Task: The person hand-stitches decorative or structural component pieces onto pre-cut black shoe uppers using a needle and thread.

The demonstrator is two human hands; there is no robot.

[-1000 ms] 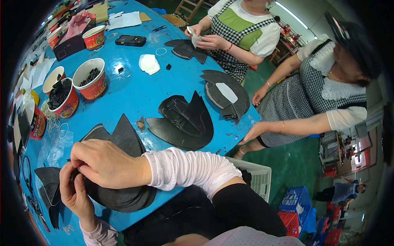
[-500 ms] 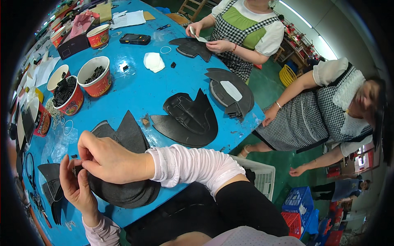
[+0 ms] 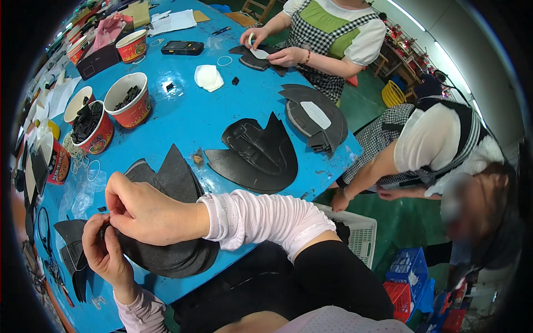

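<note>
My left hand (image 3: 108, 255) is closed, its thumb and fingers pinching a small black piece (image 3: 103, 231) that is mostly hidden. Crossing over from the right, my right hand (image 3: 158, 215) meets it there, fingertips pinched together; what they grip is hidden. Under both hands lies a stack of black curved panels (image 3: 172, 261) with pointed ends. More black panels (image 3: 72, 250) lie left of my left hand. A single black moulded panel (image 3: 261, 161) lies beyond my right forearm.
Paper cups (image 3: 130, 102) with small black pieces stand at the left. A handheld device (image 3: 182, 48) and white patches (image 3: 208, 77) lie farther back. A grey panel with a white patch (image 3: 316, 115) is near the right edge. A white crate (image 3: 361, 238) stands below; co-workers are close.
My left fingers have closed in toward my right fingertips. The person at the right has bent down toward the white crate. Across the table, a co-worker's hands have lowered a white patch onto a black panel.
</note>
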